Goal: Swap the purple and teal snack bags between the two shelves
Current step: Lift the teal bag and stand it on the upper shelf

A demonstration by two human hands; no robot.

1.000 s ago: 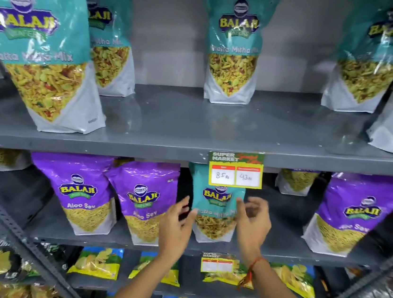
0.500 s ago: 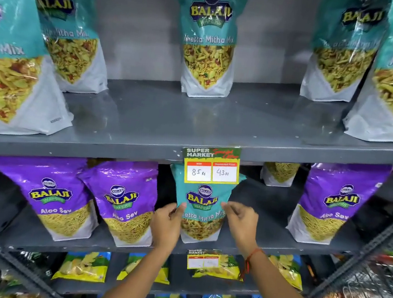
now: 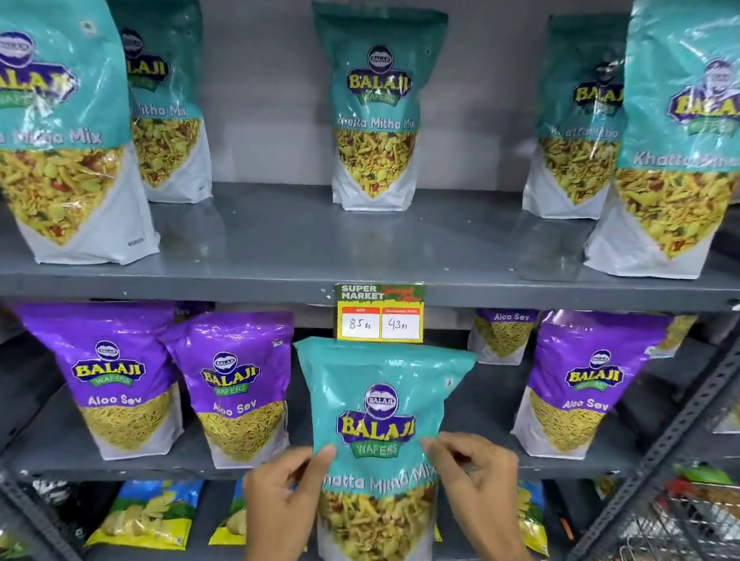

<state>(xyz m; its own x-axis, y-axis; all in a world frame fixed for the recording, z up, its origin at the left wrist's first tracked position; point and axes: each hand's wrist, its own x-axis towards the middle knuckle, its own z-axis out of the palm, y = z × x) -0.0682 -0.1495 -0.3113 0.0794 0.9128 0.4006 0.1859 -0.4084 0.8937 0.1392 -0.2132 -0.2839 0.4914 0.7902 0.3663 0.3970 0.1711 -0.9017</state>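
Grey metal shelving (image 3: 409, 248), grey wall behind; left hand (image 3: 281, 498) and right hand (image 3: 477, 489) pinch teal bag (image 3: 380, 426) lower centre of frame, purple bags (image 3: 234, 380) alongside.

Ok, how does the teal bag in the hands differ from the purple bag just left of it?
The teal bag reads Khatta Mitha Mix; the purple bag reads Aloo Sev. The teal bag is gripped at its sides by the left hand and right hand, in front of the shelf edge; the purple bag stands on the lower shelf, untouched. Teal shows a mixed snack, purple thin yellow strands. Both carry the Balaji Wafers logo.
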